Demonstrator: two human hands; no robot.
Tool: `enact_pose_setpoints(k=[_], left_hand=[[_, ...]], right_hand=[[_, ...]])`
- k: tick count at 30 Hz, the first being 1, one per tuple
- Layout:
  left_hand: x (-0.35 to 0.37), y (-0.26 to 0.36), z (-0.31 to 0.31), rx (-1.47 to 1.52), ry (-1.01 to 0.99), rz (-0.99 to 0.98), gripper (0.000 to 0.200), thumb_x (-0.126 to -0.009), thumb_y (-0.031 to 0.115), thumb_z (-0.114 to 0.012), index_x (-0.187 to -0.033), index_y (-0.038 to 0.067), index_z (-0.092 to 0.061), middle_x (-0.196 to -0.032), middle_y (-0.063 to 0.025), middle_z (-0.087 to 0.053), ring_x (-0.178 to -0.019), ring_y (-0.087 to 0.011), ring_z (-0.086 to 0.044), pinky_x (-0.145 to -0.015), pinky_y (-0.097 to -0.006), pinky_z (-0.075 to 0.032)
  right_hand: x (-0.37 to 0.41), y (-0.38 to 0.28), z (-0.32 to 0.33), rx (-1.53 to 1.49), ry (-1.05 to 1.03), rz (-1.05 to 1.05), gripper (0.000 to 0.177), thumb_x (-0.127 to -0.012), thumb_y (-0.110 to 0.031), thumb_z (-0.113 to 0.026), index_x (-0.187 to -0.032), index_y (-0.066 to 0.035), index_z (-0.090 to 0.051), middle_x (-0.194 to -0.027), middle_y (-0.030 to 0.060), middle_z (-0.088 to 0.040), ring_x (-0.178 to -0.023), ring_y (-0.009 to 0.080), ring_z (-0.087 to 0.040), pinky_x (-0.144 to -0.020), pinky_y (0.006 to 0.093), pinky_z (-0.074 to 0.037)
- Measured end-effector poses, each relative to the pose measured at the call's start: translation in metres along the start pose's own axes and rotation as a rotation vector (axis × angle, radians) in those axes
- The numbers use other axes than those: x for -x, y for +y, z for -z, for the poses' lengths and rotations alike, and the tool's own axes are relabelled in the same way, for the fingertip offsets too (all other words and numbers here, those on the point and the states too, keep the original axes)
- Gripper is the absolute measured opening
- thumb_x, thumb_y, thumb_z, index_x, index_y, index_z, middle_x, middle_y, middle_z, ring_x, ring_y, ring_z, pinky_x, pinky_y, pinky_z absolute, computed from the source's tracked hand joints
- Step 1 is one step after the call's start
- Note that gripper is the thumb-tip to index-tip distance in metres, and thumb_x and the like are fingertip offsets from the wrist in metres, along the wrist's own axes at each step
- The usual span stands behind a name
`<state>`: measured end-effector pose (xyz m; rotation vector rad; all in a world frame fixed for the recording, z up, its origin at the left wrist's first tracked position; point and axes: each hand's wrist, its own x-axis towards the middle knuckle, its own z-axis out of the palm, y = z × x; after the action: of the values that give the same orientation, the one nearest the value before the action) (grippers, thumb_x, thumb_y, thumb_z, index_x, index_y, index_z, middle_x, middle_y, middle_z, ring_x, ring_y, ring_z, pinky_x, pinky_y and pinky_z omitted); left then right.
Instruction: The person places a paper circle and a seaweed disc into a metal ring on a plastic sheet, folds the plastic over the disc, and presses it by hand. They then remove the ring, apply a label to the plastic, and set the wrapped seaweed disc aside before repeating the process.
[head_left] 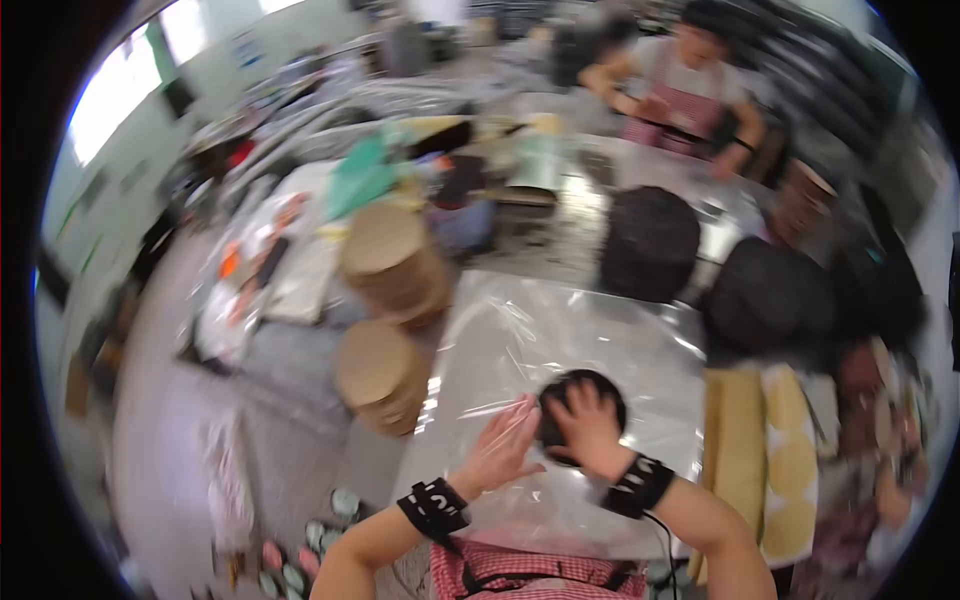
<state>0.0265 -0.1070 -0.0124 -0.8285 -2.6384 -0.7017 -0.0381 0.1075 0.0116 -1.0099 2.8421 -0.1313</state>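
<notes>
A round black disc (608,388) lies on a sheet of clear plastic (500,335) in front of me. My right hand (590,425) rests on the disc with its fingers spread. Just left of it, my left hand (500,447) is stretched out over the plastic, fingertips right at the disc's left edge and thumb pointing toward my body. Both wrists wear black bands. The disc's lower part is hidden under my right hand.
Stacks of round brown card discs (385,240) stand to the left. Black stacks (650,245) sit behind the plastic and to the right. Yellow sheets (738,440) lie at the right. A person in a checked apron (685,95) works across the table.
</notes>
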Motion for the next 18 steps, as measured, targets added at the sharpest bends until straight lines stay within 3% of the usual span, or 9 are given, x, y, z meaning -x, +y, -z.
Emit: enact_pose_setpoints(k=[3,5,7,9,11,13,14,17,18], left_hand=[[-0.039,0.028,-0.013,0.16,-0.116,0.037,0.124,-0.068,0.065,-0.08,-0.148,-0.016,-0.03,-0.157,-0.0322,-0.033,-0.148,-0.0439,-0.032,-0.123,-0.052,-0.022],[-0.045,0.034,-0.013,0.186,-0.147,0.052,0.124,-0.068,0.068,-0.079,-0.145,-0.017,-0.033,-0.153,-0.032,-0.039,-0.146,-0.0445,-0.036,-0.122,-0.052,-0.023],[-0.041,0.029,-0.017,0.181,-0.153,0.084,0.126,-0.066,0.071,-0.079,-0.146,-0.016,-0.034,-0.145,-0.0298,-0.048,-0.143,-0.0434,-0.04,-0.121,-0.0518,-0.025],[-0.036,0.028,-0.028,0.181,-0.13,0.112,0.13,-0.063,0.073,-0.08,-0.149,-0.012,-0.032,-0.133,-0.0256,-0.06,-0.142,-0.0405,-0.045,-0.118,-0.0513,-0.028],[-0.038,0.032,-0.037,0.201,-0.034,0.143,0.106,-0.068,0.067,-0.081,-0.138,-0.006,-0.048,-0.116,-0.0191,-0.069,-0.132,-0.0399,-0.055,-0.115,-0.0511,-0.031],[-0.041,0.037,-0.036,0.217,0.01,0.172,0.083,-0.073,0.059,-0.082,-0.125,-0.001,-0.06,-0.114,-0.017,-0.071,-0.128,-0.0389,-0.058,-0.113,-0.0516,-0.033],[-0.042,0.04,-0.04,0.174,0.059,0.185,0.047,-0.077,0.042,-0.083,-0.099,0.005,-0.064,-0.113,-0.0143,-0.072,-0.121,-0.037,-0.063,-0.11,-0.0515,-0.038],[-0.041,0.036,-0.055,0.071,0.125,0.182,0.038,-0.068,0.021,-0.085,-0.094,0.007,-0.062,-0.11,-0.0128,-0.07,-0.121,-0.0337,-0.062,-0.111,-0.0484,-0.038],[-0.043,0.04,-0.055,0.061,0.106,0.213,0.039,-0.066,0.018,-0.084,-0.095,0.007,-0.062,-0.108,-0.0123,-0.07,-0.116,-0.0328,-0.063,-0.11,-0.048,-0.04]], right_hand=[[-0.003,-0.001,-0.041,0.08,0.114,-0.055,0.077,-0.08,-0.047,-0.076,-0.144,-0.009,-0.055,-0.156,0.025,-0.038,-0.147,0.0465,-0.03,-0.108,0.0728,-0.031],[0.009,0.005,-0.005,-0.143,0.048,0.016,0.064,-0.086,-0.039,-0.07,-0.135,0.001,-0.06,-0.152,0.0259,-0.042,-0.145,0.0451,-0.035,-0.113,0.0616,-0.034],[0.025,0.037,-0.01,-0.596,0.344,0.247,0.045,-0.084,-0.022,-0.075,-0.122,-0.001,-0.065,-0.135,0.0216,-0.057,-0.132,0.0422,-0.05,-0.111,0.0491,-0.041],[0.063,0.056,0.018,-0.516,0.573,-0.134,0.045,-0.084,-0.018,-0.076,-0.124,-0.003,-0.063,-0.132,0.0214,-0.058,-0.129,0.0415,-0.052,-0.109,0.05,-0.043],[0.106,0.081,0.022,-0.085,0.744,-0.513,0.057,-0.084,-0.021,-0.078,-0.132,0.001,-0.056,-0.119,0.0213,-0.065,-0.114,0.0349,-0.062,-0.094,0.044,-0.052],[0.154,0.104,-0.013,-0.725,0.62,-0.789,0.06,-0.086,-0.018,-0.078,-0.136,0.0,-0.052,-0.108,0.016,-0.068,-0.1,0.0268,-0.067,-0.084,0.0397,-0.054],[0.166,0.103,-0.015,-1.052,0.533,-0.921,0.061,-0.087,-0.017,-0.078,-0.138,0.0,-0.049,-0.103,0.0133,-0.07,-0.094,0.0228,-0.069,-0.078,0.0375,-0.055],[0.189,0.067,0.009,-1.492,0.163,-0.768,0.056,-0.091,-0.01,-0.074,-0.139,0.0,-0.048,-0.088,0.0053,-0.07,-0.077,0.0124,-0.067,-0.069,0.0296,-0.054],[0.192,0.072,0.019,-1.466,0.19,-0.701,0.054,-0.091,-0.001,-0.067,-0.142,-0.001,-0.047,-0.081,0.0032,-0.068,-0.071,0.01,-0.066,-0.068,0.0267,-0.054]])
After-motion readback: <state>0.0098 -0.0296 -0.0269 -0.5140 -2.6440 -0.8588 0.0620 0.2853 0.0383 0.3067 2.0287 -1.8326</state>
